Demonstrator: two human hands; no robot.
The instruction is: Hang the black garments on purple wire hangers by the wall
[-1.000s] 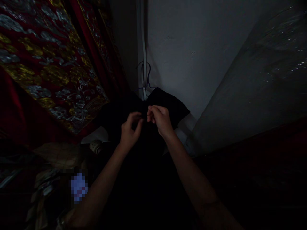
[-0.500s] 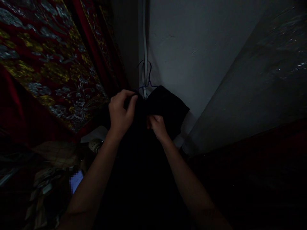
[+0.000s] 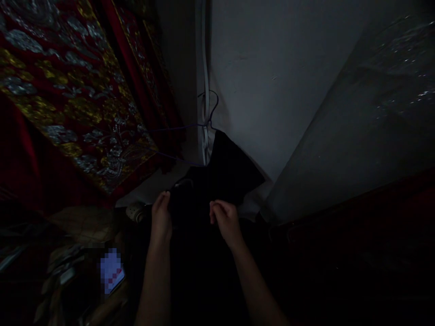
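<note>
A black garment [image 3: 234, 167], which looks like a short-sleeved shirt, hangs by its right shoulder from a thin dark-blue hanger [image 3: 216, 105]. The hanger's left arm is bare and points out to the left. My left hand [image 3: 161, 219] is closed on the shirt's left edge, below the bare hanger arm. Lower in the middle, my right hand [image 3: 226, 222] is curled shut against the front of the shirt, its fingertips turned inward. Darkness hides the folds of the cloth and exactly what lies between the fingers.
The hanger's hook is at a pale vertical cable [image 3: 205, 59] by the grey wall [image 3: 272, 59]. Red cloth with gold and silver decoration [image 3: 81, 108] hangs at the left. Below it are a round perforated object [image 3: 135, 211] and a lit, blurred screen [image 3: 112, 269].
The shirt's left shoulder has come off the hanger, baring the hanger's left arm. Both hands have moved down, toward me, with the cloth.
</note>
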